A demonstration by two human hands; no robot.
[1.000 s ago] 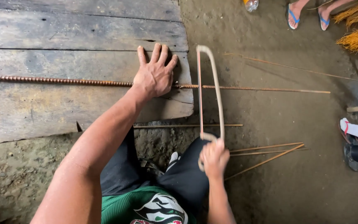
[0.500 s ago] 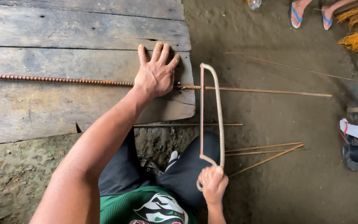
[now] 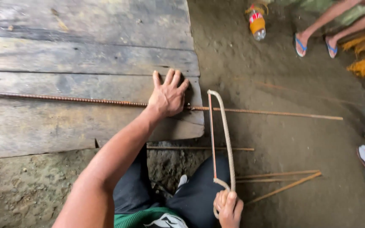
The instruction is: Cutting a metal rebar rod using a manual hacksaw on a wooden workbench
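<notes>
Pressing flat with fingers spread, the left hand [image 3: 168,98] pins a ribbed steel rebar [image 3: 85,100] across the wooden planks [image 3: 64,55]. Toward 5 o'clock, the right hand [image 3: 229,207] is fisted around a hacksaw [image 3: 220,139] whose blade crosses the rebar. Lying at 1 o'clock is a plastic bottle [image 3: 257,22] holding orange liquid.

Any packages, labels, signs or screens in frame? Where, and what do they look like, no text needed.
Plastic bottle: lying on the dirt floor at the top, right of the wooden planks; orange contents, red label band, clear lower end.
Printed patch: on the person's green shirt at the bottom edge, black and white design, partly cut off.
No signs or screens in view.
</notes>
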